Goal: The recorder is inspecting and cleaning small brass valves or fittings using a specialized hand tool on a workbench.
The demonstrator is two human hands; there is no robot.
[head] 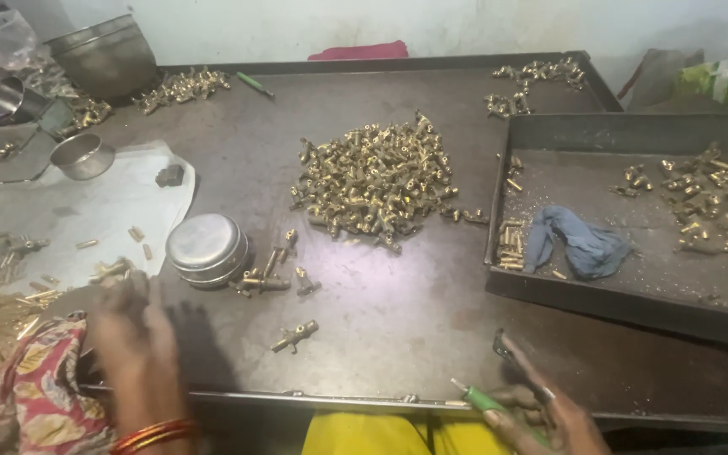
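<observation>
The dark metal tabletop (398, 329) fills my view. At three o'clock a black tray (634, 307) sits on it, holding a crumpled blue cloth (579, 240) and scattered brass parts. At the centre lies the big heap of brass fittings (377, 181), with smaller heaps at eleven and one o'clock. A white sheet (86, 211) covers the tabletop at nine o'clock, and just beside its lower edge, toward the middle, stands a small round steel bowl (206, 248), upside down. A few loose fittings lie right of that bowl, and one single brass fitting (295, 335) lies alone below them.

My left hand (132, 324) is at seven o'clock, forearm coming up from the bottom edge with orange bangles (153, 436) at the wrist, back of the hand up and fingers pointing away from me. It is blurred; the fingertips sit against a small brass piece (111, 270) at the sheet's lower edge, but I cannot tell whether they are closed on it.

My right hand (541, 409) is at five o'clock, low at the near rim of the tabletop, palm turned inward, fingers curled around a green-handled tool (486, 400) whose handle points toward nine o'clock. The forefinger stretches up toward the tray's near corner.
</observation>
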